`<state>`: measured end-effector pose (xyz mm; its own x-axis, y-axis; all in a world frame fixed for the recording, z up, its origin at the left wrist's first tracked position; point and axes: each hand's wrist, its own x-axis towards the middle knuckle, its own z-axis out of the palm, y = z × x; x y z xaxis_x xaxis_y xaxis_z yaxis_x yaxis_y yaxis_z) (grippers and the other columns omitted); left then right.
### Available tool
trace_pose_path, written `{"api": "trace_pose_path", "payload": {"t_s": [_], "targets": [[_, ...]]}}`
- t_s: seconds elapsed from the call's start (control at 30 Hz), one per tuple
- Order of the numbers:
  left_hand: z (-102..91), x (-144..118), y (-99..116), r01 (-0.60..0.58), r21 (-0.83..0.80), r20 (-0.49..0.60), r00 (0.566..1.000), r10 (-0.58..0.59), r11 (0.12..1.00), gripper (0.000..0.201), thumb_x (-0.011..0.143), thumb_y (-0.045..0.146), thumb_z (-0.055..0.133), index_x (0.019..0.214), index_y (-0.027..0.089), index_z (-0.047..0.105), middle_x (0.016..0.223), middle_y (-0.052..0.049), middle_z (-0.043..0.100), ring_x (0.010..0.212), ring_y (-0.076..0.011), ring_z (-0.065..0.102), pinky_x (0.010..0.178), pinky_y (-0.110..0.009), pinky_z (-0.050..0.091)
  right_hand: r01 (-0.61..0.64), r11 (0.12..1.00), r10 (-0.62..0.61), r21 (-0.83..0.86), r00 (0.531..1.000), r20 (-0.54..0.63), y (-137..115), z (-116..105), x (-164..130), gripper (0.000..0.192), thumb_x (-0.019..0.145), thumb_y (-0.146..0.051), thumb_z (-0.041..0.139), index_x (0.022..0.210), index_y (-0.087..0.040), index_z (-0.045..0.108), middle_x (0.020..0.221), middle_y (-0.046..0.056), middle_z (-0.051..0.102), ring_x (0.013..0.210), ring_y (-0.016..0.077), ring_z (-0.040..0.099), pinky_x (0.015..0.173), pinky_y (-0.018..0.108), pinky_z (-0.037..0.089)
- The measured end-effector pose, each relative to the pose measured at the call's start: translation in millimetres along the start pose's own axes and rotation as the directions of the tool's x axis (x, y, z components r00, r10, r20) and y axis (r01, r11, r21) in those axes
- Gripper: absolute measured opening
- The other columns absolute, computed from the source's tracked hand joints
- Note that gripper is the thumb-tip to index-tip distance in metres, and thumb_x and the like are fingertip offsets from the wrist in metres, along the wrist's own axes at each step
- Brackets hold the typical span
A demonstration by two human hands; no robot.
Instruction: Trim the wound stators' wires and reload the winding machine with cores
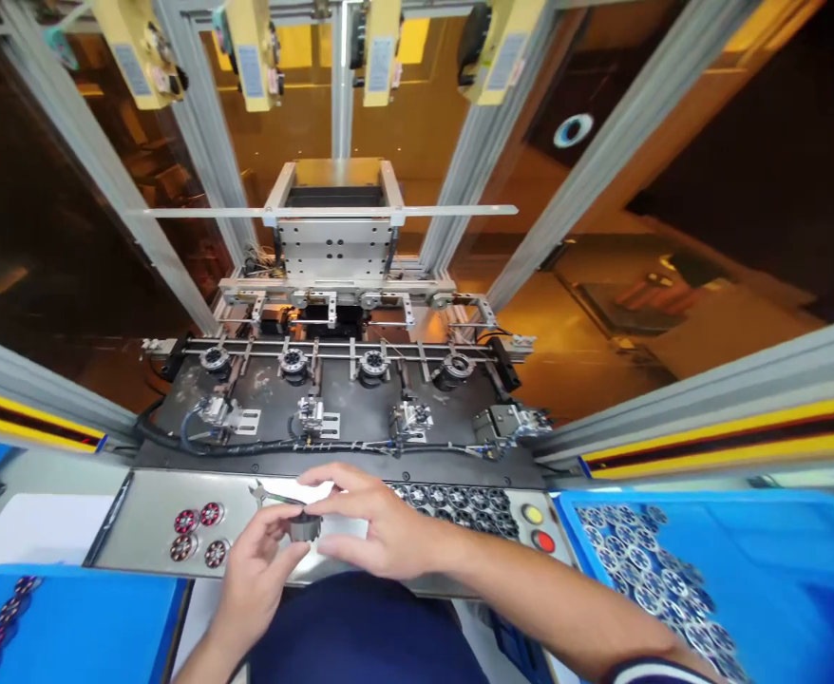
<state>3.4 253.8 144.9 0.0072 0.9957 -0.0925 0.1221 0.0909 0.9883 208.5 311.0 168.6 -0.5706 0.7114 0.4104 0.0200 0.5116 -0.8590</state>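
My left hand [256, 551] pinches a small dark grey cylindrical part [304, 528] between thumb and fingers, just above the metal ledge. On the part's right side is my right hand [378, 522], its fingers curved and apart; whether a fingertip touches the part cannot be made out. Behind the hands lies an open-ended wrench [258, 491], partly hidden by them. Left of them, several round red-and-black parts [198, 532] rest on the ledge. Many dark round slotted parts [464, 508] sit in rows to the right, partly behind my right hand.
Ahead stands a machine with several round fixtures [293, 363] on a black plate [350, 404]. A yellow button [532, 514] and red button [543, 541] are at the ledge's right end. Blue trays flank me, the left tray [104, 608] and right tray [780, 589] holding round parts.
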Motion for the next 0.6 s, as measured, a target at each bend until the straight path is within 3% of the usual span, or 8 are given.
{"api": "trace_pose_path", "payload": {"t_s": [0.13,0.3,0.4,0.5,0.6], "targets": [[-3.2,4,0,-0.182,0.318,0.051,0.983,0.175,0.931,0.031,0.072,0.03,0.08,0.103,0.028,0.079,0.104,-0.006,0.079,0.097,-0.0281,0.073,0.087,-0.036,0.058,-0.161,0.981,0.139,0.111,0.973,0.185,5,-24,3,0.018,0.091,-0.026,0.065,0.1,-0.018,0.078,0.136,0.014,0.062,0.125,0.0225,0.06,0.109,0.036,0.044],[0.6,6,2,-0.304,0.354,0.151,0.952,0.267,0.885,0.03,0.074,0.027,0.078,0.103,0.031,0.08,0.104,-0.005,0.08,0.095,-0.0303,0.075,0.083,-0.035,0.062,-0.289,0.92,0.173,0.263,0.905,0.389,20,-34,4,0.014,0.09,-0.02,0.066,0.095,-0.013,0.077,0.142,0.015,0.058,0.133,0.0228,0.055,0.112,0.031,0.039],[-1.4,4,0,-0.351,0.379,0.239,0.931,0.276,0.856,0.034,0.077,0.026,0.076,0.109,0.033,0.078,0.107,-0.006,0.079,0.097,-0.0297,0.075,0.086,-0.034,0.061,-0.308,0.895,0.117,0.324,0.86,0.497,30,-31,5,0.013,0.091,-0.016,0.064,0.092,-0.011,0.075,0.147,0.015,0.054,0.136,0.0231,0.052,0.113,0.028,0.036],[-3.3,0,-5,-0.342,0.396,0.237,0.935,0.265,0.852,0.033,0.079,0.03,0.074,0.112,0.035,0.077,0.113,-0.006,0.077,0.103,-0.0311,0.073,0.091,-0.037,0.059,-0.263,0.891,0.019,0.369,0.835,0.55,40,-23,9,0.01,0.09,-0.011,0.064,0.088,-0.01,0.073,0.147,0.013,0.053,0.136,0.0224,0.051,0.114,0.026,0.034],[-3.9,-2,-10,-0.226,0.414,0.104,0.974,0.201,0.881,0.035,0.077,0.041,0.077,0.111,0.033,0.076,0.115,-0.006,0.076,0.107,-0.0338,0.071,0.098,-0.044,0.056,-0.229,0.911,-0.012,0.343,0.817,0.577,42,-29,17,0.005,0.088,-0.009,0.066,0.088,-0.01,0.071,0.146,0.012,0.055,0.135,0.0211,0.053,0.113,0.024,0.035]]}}
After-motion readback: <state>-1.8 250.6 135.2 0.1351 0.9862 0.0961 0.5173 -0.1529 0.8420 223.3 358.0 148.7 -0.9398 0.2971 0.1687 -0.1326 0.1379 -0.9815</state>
